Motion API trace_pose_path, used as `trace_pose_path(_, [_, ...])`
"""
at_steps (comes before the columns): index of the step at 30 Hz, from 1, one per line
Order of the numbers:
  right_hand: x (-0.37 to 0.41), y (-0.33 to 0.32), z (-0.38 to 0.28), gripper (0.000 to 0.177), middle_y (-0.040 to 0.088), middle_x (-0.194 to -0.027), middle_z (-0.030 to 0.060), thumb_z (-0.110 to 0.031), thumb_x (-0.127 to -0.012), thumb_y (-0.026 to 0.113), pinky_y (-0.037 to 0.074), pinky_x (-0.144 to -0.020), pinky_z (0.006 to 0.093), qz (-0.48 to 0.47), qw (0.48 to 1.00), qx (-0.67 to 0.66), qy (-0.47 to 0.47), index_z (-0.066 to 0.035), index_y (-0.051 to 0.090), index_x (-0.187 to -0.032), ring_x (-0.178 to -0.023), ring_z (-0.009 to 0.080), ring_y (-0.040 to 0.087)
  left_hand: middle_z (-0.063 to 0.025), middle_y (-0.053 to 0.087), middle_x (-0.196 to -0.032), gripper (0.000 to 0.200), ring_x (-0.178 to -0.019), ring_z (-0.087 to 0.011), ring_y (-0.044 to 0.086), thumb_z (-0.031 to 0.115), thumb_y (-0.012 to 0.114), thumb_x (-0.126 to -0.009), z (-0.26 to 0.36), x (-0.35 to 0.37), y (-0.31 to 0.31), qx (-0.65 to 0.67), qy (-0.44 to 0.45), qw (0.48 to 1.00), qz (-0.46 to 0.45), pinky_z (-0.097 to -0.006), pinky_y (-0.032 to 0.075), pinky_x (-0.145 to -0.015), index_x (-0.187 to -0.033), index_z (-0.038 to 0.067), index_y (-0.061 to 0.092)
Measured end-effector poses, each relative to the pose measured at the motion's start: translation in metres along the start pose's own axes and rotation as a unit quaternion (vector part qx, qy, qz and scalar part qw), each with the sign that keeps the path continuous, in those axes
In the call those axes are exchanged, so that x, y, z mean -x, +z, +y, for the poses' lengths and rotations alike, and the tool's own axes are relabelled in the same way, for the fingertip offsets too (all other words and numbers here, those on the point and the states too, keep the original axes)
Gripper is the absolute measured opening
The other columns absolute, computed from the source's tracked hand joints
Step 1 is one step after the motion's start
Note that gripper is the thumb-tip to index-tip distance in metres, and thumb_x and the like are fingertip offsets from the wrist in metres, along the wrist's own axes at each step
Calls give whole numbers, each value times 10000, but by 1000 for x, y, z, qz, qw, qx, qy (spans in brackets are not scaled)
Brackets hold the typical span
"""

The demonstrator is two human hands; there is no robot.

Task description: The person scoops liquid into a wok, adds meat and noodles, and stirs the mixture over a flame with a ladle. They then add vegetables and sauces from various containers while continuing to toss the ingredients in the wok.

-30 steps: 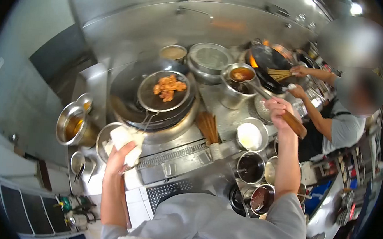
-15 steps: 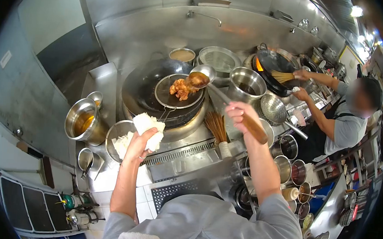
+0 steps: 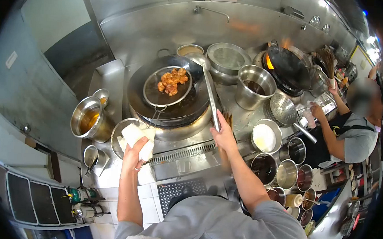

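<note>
Gripping a wad of folded white cloth (image 3: pixel 134 135), the left hand (image 3: pixel 133 156) has its fingers closed over the soft fabric, just above a round metal bowl (image 3: pixel 115 137). The right hand (image 3: pixel 223 137) is shut around the long steel handle of one ladle (image 3: pixel 208 82), whose rounded bowl sits at the far right rim of the nearer wok; whether they touch, I can't tell. Behind that hand I see one bamboo brush (image 3: pixel 225 159), bristly and partly hidden.

To the left stand three metal vessels: a wide pot of amber liquid (image 3: pixel 88 121), a small pot (image 3: pixel 101 95) behind it and a small cup (image 3: pixel 91 156) holding utensils.

Ahead is the nearer wok (image 3: pixel 136 83), dark and smooth. Within its rim lies one round strainer (image 3: pixel 151 91) with a wire handle, carrying a clump of craggy, reddish-brown fried pieces (image 3: pixel 173 81).

To the right are a pot with white contents (image 3: pixel 265 137), one perforated steel scoop (image 3: pixel 283 109) and a tall pot of dark liquid (image 3: pixel 254 85).

Farther back, a second wok (image 3: pixel 291 68) tilts beside an orange flame (image 3: pixel 269 61). One co-worker (image 3: pixel 360 138) in a grey shirt holds another bamboo brush (image 3: pixel 328 62) upright. A pale label (image 3: pixel 11 60) on the left wall is too small to read.
</note>
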State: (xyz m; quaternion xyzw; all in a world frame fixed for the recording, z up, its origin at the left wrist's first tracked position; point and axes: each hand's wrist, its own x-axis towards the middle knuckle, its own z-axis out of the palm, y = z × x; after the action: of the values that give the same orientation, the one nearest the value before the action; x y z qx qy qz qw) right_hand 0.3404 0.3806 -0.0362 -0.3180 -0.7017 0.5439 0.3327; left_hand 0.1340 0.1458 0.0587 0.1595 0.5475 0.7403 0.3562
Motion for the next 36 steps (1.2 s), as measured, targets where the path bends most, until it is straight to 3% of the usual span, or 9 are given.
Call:
trace_pose_path(3, [12,1,8,759,475,-623,11,39,-824,537,358,-356,264,-2,997,-65,40,-143,200,-1480,-400,92,420,-71,629,-852,328,-561,-101,585,161,601,-859,18,12,19,-24,44,998,40,-200,410,-373,-1138,1,533])
trace_pose_path(8, [17,-10,4,726,648,-953,168,-19,-788,603,498,-640,317,-33,993,-32,105,-43,280,-1439,-726,203,627,-92,642,-853,384,-595,-118,625,138,585,-866,68,18,51,-58,31,998,13,-179,421,-359,-1214,3,495])
trace_pose_path(9, [7,-3,47,729,631,-1011,265,-46,-785,611,495,-774,399,56,975,135,-167,-69,286,-1437,-892,340,645,-94,644,-846,365,-563,-118,617,138,583,-870,70,14,62,-65,40,997,13,-184,417,-353,-1197,-6,508])
trace_pose_path(13, [15,-22,2,682,538,-1192,298,-62,-800,593,437,-923,415,-63,982,178,15,-38,305,-1417,-1095,412,543,-88,644,-825,303,-580,-124,610,149,597,-872,61,-10,93,-86,7,995,-43,-213,433,-395,-1115,-28,562])
trace_pose_path(20, [8,-27,12,655,620,-913,307,-49,-778,536,480,-808,498,-78,978,193,-17,-19,317,-1395,-870,453,604,-56,648,-840,273,-632,-145,635,174,629,-865,-41,-24,222,-45,4,997,-69,-242,479,-460,-1091,30,580])
trace_pose_path(24, [-5,-14,72,675,623,-941,262,-92,-782,574,476,-809,454,-23,944,215,-247,-36,311,-1401,-866,405,610,-40,644,-839,257,-627,-109,600,186,631,-869,-93,-8,303,-58,-10,984,-166,-239,427,-444,-1070,28,603])
trace_pose_path(27, [-2,-18,50,747,608,-916,260,-82,-777,584,480,-756,425,-103,950,293,-42,-58,245,-1442,-837,379,609,-60,629,-803,215,-585,-110,581,158,609,-873,-132,1,355,23,-33,980,-196,-245,400,-386,-1022,3,596])
trace_pose_path(32, [17,-23,28,718,607,-853,286,1,-751,579,475,-707,463,-17,983,149,-108,-67,320,-1418,-783,427,611,-51,652,-821,224,-600,-126,616,220,606,-878,-187,18,412,28,-13,984,-176,-260,490,-443,-962,13,626])
trace_pose_path(36, [12,-20,37,699,635,-967,250,2,-733,610,495,-725,420,-14,988,151,-25,-137,411,-1388,-813,353,642,-73,564,-1103,375,-913,-198,582,319,557,-919,-202,16,426,198,-251,911,-262,-357,535,-645,-1195,68,516])
